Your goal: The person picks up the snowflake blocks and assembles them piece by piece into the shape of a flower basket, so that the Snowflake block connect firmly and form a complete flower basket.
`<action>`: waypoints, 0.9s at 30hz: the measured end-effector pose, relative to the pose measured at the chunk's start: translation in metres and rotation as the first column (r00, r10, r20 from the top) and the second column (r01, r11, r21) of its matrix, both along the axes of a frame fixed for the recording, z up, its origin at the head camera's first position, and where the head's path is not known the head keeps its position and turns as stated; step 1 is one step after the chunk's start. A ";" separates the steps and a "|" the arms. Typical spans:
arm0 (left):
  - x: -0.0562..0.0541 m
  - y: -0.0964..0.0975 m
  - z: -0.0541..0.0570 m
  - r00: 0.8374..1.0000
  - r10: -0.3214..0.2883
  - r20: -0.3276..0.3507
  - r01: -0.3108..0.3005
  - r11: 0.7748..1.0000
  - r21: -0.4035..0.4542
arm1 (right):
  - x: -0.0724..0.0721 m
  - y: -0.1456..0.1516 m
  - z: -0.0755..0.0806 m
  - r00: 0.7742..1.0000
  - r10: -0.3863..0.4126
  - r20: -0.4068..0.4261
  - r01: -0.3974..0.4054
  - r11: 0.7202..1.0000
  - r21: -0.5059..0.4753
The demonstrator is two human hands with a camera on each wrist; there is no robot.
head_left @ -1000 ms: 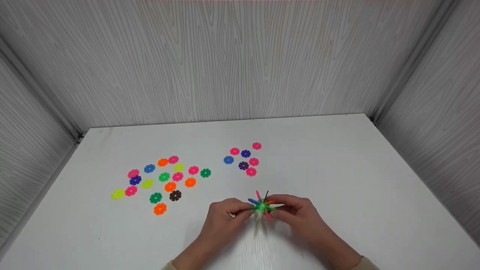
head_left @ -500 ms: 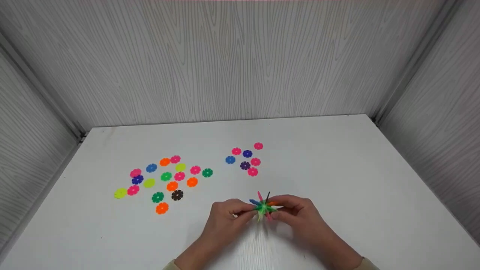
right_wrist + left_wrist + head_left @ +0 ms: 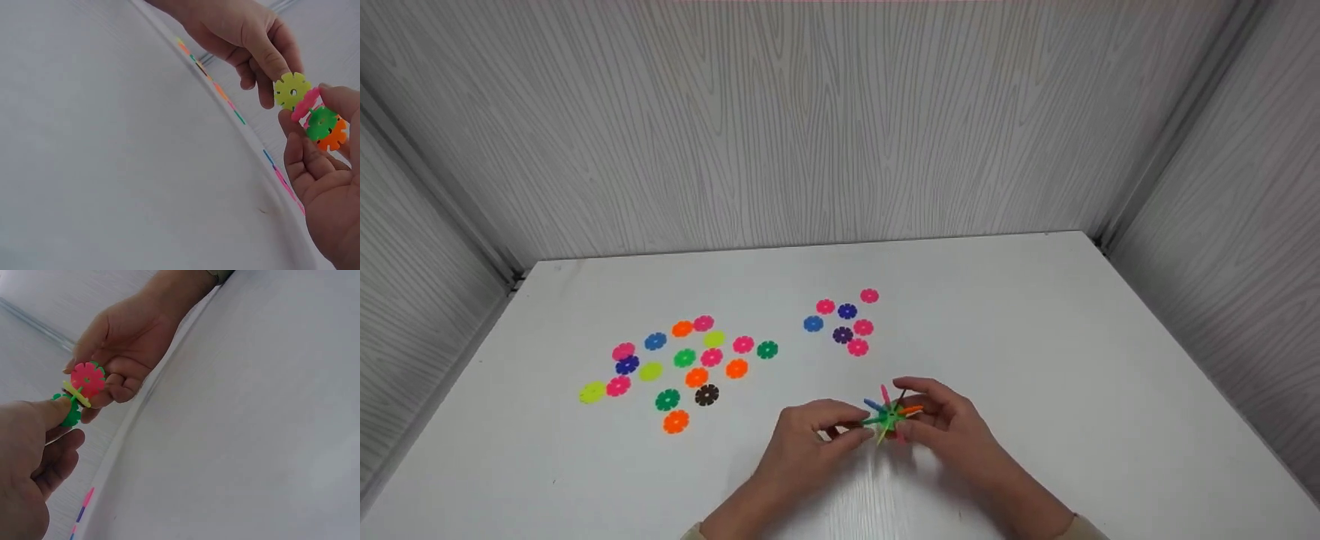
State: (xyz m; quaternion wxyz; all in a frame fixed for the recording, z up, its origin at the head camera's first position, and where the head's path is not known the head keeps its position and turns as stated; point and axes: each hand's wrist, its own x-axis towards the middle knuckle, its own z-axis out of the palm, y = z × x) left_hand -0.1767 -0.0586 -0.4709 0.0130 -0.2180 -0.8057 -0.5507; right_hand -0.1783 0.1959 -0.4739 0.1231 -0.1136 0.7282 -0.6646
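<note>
Both hands hold one spiky cluster of notched plastic interlocking discs [image 3: 892, 416], joined edge to edge around a green middle. Pink, blue, dark, orange, green and yellow discs stick out from it. My left hand [image 3: 817, 435] pinches a green disc [image 3: 70, 417] on the left side between thumb and fingers. On the other side, my right hand [image 3: 949, 424] holds the cluster, thumb low by a pink disc and index finger raised at the tip of the dark one. A yellow disc [image 3: 292, 91] and an orange disc [image 3: 332, 138] show in the right wrist view.
Loose flat discs lie on the white table [image 3: 1035, 337]. One scattered group, with an orange disc [image 3: 676, 421] nearest, is at the left. A smaller group of pink, blue and purple discs, including a purple disc [image 3: 843, 335], lies beyond the hands. Grey wood-grain panels [image 3: 810, 127] surround the table.
The right index finger has lifted from beside the orange disc to the top of the dark disc. The cluster has turned slightly; the left hand keeps its pinch. The head view has shifted a little.
</note>
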 end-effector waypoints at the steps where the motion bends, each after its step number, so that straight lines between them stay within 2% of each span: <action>1: -0.003 -0.003 0.002 1.000 0.010 -0.010 -0.010 1.000 -0.008 | -0.002 0.001 -0.001 1.000 -0.015 -0.006 0.015 1.000 -0.001; 4: -0.019 -0.013 0.006 0.997 0.062 -0.050 -0.064 0.997 -0.042 | -0.006 0.005 -0.001 0.997 -0.081 -0.006 0.081 0.997 -0.006; 6: -0.035 -0.016 0.008 0.993 0.109 -0.049 -0.112 0.991 -0.071 | -0.009 0.008 0.000 0.993 -0.121 -0.003 0.121 0.993 -0.004; 10: -0.069 -0.015 0.010 0.986 0.161 0.034 -0.155 0.979 -0.132 | -0.011 0.012 0.001 0.988 -0.157 0.007 0.157 0.988 -0.006; 14: -0.093 -0.007 0.008 0.983 0.137 0.127 -0.112 0.977 -0.183 | -0.011 0.013 0.000 0.989 -0.149 0.007 0.149 0.989 -0.018; 18: -0.106 0.001 0.003 0.978 0.115 0.176 -0.074 0.972 -0.221 | -0.011 0.013 -0.002 0.989 -0.148 0.005 0.148 0.989 -0.010; 21: -0.111 0.004 -0.001 0.978 0.114 0.172 -0.065 0.961 -0.267 | -0.011 0.012 -0.003 0.989 -0.148 0.012 0.148 0.989 0.005; 24: -0.116 0.009 -0.004 0.988 0.099 0.119 -0.052 0.937 -0.345 | -0.012 0.011 -0.003 0.989 -0.145 0.015 0.145 0.989 0.012; 27: -0.119 0.014 -0.006 0.992 0.100 0.077 -0.057 0.901 -0.430 | -0.012 0.012 -0.003 0.991 -0.132 0.004 0.132 0.991 0.014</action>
